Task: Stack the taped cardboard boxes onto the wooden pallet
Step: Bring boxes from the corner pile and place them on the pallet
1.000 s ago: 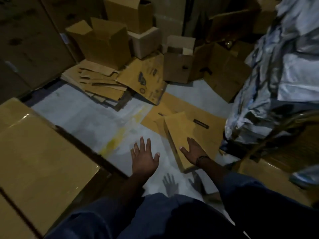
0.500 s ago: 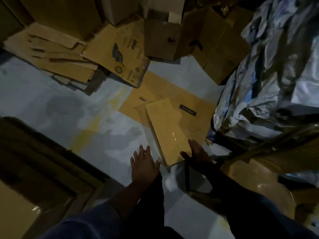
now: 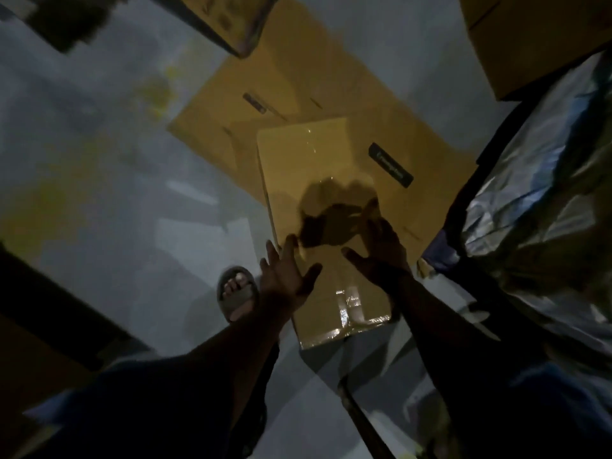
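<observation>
A taped cardboard box lies flat on the grey floor in the middle of the head view, shiny tape across its near end. Both my hands hover just above its near half, fingers spread. My left hand is over the box's left edge. My right hand is over its right side, casting a shadow on the top. Neither hand holds anything. A dark wooden edge at the lower left may be the pallet.
A flattened cardboard sheet lies under and beyond the box. More cardboard boxes stand at the top right and top centre. A crumpled silvery wrapped bundle fills the right side. My sandalled foot stands left of the box.
The view has tipped down and closer to the box. My right hand has come off the box's near corner, and both hands now reach forward over its top.
</observation>
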`<state>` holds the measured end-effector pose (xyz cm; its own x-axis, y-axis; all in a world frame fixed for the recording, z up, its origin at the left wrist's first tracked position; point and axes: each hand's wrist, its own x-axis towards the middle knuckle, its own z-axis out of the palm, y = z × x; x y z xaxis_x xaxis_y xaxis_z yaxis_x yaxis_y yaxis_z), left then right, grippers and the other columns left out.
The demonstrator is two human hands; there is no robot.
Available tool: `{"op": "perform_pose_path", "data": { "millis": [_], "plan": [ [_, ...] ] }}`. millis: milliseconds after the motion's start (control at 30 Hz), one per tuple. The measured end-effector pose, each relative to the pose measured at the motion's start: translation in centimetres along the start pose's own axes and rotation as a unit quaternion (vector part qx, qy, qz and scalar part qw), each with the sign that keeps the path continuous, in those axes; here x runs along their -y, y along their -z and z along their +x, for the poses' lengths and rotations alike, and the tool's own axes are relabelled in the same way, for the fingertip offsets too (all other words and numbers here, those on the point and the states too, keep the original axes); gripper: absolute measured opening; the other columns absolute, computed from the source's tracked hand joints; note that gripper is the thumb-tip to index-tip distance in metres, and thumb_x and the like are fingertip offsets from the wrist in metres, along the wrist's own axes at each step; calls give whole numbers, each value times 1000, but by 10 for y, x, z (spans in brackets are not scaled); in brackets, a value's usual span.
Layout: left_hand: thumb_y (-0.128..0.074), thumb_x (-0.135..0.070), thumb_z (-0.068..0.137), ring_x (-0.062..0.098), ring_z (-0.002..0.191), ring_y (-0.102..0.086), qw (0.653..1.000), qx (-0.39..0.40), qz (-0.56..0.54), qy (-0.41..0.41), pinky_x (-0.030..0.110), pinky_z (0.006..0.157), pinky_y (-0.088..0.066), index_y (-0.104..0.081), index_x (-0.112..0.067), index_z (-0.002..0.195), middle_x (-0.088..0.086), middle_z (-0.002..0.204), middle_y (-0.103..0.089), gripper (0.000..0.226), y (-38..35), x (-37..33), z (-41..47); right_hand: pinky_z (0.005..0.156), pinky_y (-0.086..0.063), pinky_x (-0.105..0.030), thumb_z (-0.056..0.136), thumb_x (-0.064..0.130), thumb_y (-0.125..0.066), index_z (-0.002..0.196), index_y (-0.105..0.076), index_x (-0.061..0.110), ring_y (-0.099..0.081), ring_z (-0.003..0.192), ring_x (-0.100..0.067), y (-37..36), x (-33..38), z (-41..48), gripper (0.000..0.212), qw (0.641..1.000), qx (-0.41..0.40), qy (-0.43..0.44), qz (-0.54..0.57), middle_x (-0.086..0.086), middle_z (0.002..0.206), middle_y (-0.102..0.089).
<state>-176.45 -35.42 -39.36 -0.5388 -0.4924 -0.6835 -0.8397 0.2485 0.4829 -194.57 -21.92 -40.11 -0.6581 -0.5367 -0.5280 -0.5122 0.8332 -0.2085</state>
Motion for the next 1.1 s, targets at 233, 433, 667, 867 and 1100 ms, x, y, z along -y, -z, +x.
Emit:
{"op": "perform_pose_path", "data": {
  "millis": [233,433,667,867,1100],
  "plan": [
    [-73,-70,78,36,115,-61,994,-10,-111,1,40,89,-54,-11,-30,164,20,147,-39,113,-36,15,79,106,-43,-54,68,75,-64,151,-14,51,-30,141,-41,-46,-13,70,101,999,-16,-34,39,-6,165,-10],
    [-78,-71,73,40,100,-63,992,-17,-128,-11,36,80,-56,-18,-27,165,23,135,-44,119,-28,13,70,99,-48,-57,70,70,-74,154,-13,49,-31,133,-43,-33,-13,60,105,1000,-18,-16,2,-6,165,-2],
    [-54,-96,66,49,100,-60,998,-34,-35,-31,44,74,-55,-10,-37,165,23,132,-44,123,46,-9,-8,95,-44,-57,83,86,-34,158,-18,46,-32,133,-43,50,30,-26,86,994,-77,48,-62,-3,169,-3],
    [-53,-98,64,51,125,-47,995,-89,28,-20,59,104,-46,-10,-47,159,20,159,-21,116,167,-64,-167,77,-45,-49,97,57,-37,149,-43,42,-49,103,-42,163,100,-154,54,985,-129,92,-62,-7,162,-30],
    [-60,-93,64,48,138,-37,968,-240,65,-19,55,113,-31,-23,-42,159,18,166,-13,113,259,-75,-393,104,-37,-45,74,90,-47,141,-54,45,-39,122,-36,256,196,-339,81,969,-214,123,-3,5,159,-33]
  ]
}}
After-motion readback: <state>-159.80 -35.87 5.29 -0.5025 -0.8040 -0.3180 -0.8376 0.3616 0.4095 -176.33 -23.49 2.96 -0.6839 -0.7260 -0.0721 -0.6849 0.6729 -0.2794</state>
